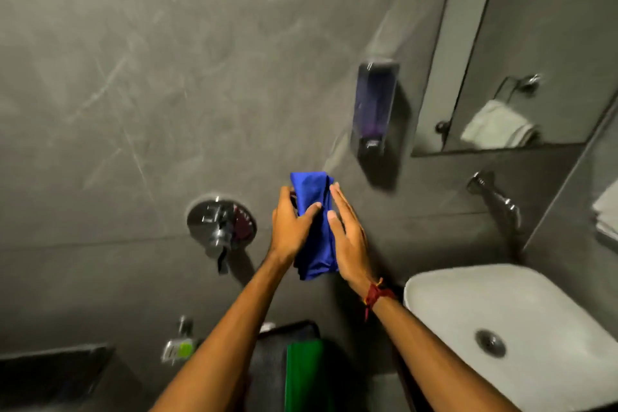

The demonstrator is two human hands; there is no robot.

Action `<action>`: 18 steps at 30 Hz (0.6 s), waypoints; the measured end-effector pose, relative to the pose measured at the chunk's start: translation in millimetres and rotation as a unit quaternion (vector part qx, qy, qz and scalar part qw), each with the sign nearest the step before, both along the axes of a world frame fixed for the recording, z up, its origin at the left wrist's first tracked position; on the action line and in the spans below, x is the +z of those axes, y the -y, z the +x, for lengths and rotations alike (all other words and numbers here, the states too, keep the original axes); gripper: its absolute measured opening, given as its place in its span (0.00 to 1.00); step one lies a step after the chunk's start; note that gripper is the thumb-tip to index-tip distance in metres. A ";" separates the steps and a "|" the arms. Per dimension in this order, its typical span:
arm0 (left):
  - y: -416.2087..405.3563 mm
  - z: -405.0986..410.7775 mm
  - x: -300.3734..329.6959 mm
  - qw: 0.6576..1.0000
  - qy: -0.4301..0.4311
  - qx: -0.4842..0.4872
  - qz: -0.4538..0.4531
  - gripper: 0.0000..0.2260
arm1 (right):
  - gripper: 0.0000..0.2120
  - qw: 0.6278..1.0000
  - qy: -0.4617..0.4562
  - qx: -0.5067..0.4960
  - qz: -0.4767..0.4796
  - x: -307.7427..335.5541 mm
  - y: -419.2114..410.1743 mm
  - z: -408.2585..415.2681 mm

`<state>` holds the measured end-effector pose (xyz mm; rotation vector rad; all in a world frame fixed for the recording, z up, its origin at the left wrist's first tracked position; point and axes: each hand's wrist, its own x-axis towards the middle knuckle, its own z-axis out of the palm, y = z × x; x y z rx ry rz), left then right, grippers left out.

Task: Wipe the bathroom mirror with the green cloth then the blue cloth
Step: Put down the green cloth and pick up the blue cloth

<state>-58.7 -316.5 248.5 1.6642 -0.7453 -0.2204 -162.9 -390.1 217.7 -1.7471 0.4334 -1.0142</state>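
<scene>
The blue cloth is bunched upright between both hands in front of the grey wall. My left hand grips its left side, thumb pressed across the front. My right hand, with a red thread on the wrist, lies flat against the cloth's right side, fingers straight. The green cloth hangs below between my forearms, over a dark surface at the bottom edge. The mirror is on the wall at the upper right, apart from both hands; it reflects a white towel.
A dark soap dispenser hangs on the wall left of the mirror. A white basin sits at the lower right under a chrome tap. A chrome wall valve is to the left of my hands.
</scene>
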 end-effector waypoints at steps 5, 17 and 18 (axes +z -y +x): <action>47.2 -43.1 172.5 0.982 0.050 -0.162 -0.089 0.10 | 0.20 0.973 0.199 0.037 0.110 139.8 25.2 -9.6; 178.0 -34.8 394.8 0.829 0.557 0.038 -0.029 0.25 | 0.38 0.869 0.421 -0.062 0.250 340.3 227.4 -84.5; 188.5 -22.4 409.0 0.811 0.579 0.078 -0.021 0.26 | 0.40 0.893 0.391 -0.062 0.214 356.1 245.9 -84.1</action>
